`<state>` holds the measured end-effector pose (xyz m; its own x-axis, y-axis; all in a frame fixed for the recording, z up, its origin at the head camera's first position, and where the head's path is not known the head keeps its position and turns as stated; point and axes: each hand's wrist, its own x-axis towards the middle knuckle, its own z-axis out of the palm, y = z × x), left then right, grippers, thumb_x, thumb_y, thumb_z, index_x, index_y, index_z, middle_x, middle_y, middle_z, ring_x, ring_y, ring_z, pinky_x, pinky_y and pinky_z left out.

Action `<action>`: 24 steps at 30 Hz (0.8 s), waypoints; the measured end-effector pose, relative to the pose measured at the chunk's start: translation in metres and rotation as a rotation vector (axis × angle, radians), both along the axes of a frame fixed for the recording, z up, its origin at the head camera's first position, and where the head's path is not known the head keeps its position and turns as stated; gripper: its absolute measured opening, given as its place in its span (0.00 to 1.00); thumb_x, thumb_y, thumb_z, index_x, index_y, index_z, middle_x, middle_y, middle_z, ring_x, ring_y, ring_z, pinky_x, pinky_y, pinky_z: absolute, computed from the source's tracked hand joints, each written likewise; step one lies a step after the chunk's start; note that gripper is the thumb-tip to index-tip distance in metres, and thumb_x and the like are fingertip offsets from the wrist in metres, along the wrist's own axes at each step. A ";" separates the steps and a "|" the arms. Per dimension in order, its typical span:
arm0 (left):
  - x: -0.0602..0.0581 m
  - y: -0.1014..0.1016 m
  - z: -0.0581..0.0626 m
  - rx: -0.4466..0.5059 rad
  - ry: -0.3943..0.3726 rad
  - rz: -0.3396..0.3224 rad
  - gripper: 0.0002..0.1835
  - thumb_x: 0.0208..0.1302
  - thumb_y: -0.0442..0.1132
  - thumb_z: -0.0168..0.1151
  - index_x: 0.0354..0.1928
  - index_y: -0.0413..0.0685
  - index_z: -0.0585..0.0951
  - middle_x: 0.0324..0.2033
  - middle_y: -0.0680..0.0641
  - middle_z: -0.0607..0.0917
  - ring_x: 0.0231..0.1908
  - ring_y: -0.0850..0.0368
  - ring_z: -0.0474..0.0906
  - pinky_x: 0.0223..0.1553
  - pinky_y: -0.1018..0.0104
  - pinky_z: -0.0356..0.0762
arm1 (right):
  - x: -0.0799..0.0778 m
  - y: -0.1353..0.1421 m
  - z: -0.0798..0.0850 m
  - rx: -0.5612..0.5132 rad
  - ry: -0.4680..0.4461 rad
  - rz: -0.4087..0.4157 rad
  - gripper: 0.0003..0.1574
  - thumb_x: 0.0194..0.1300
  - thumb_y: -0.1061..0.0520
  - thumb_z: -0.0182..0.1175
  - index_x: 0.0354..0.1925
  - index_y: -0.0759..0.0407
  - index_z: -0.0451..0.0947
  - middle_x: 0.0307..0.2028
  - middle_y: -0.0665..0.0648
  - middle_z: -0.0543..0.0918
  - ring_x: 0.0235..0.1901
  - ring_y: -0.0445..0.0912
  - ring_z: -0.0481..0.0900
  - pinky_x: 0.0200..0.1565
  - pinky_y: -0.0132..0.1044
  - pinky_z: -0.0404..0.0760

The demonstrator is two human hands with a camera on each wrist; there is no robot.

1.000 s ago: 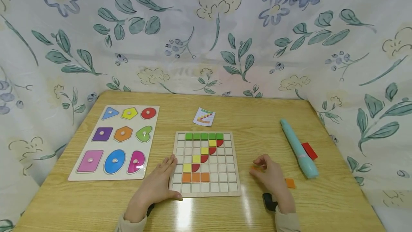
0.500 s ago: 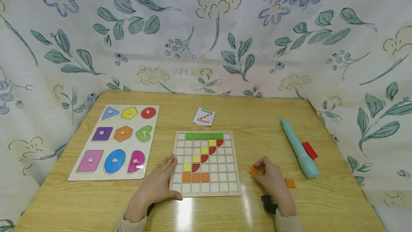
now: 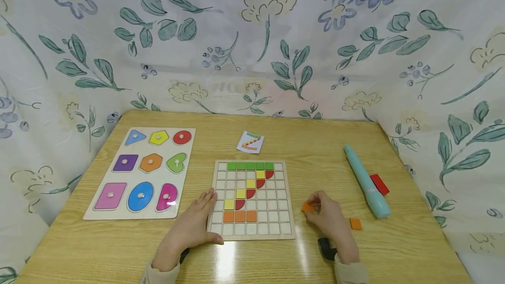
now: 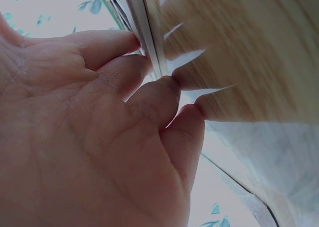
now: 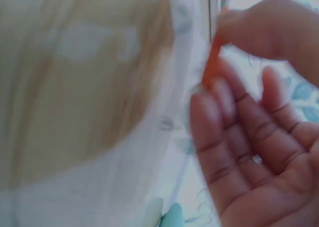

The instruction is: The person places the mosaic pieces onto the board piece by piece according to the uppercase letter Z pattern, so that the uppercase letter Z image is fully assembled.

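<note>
A wooden grid board lies mid-table, with a row of green squares, a diagonal of yellow squares and red quarter-round tiles, and three orange squares in its cells. Along the board's left edge rests my left hand, fingers extended, thumb by the near corner; the left wrist view shows its fingertips at the edge. To the right of the board, my right hand pinches an orange square tile between thumb and fingers, seen edge-on in the right wrist view. Another orange square tile lies on the table beside that hand.
Behind the board lies a small pattern card. A knob puzzle board with coloured shapes sits at left. At right are a teal tapered object and a red block. A floral curtain surrounds the table.
The orange tile in my right hand has come into clearer view, and that hand has shifted slightly left toward the board. My left hand stays in place.
</note>
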<state>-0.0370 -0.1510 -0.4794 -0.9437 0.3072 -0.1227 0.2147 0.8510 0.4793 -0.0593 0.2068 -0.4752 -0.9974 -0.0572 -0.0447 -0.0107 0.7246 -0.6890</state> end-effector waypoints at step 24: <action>0.001 0.001 0.001 0.018 -0.006 0.009 0.65 0.33 0.61 0.79 0.72 0.37 0.59 0.75 0.41 0.56 0.75 0.39 0.50 0.73 0.41 0.53 | -0.007 -0.087 -0.002 0.104 0.096 0.457 0.16 0.52 0.65 0.70 0.35 0.54 0.74 0.33 0.47 0.79 0.31 0.38 0.70 0.35 0.28 0.76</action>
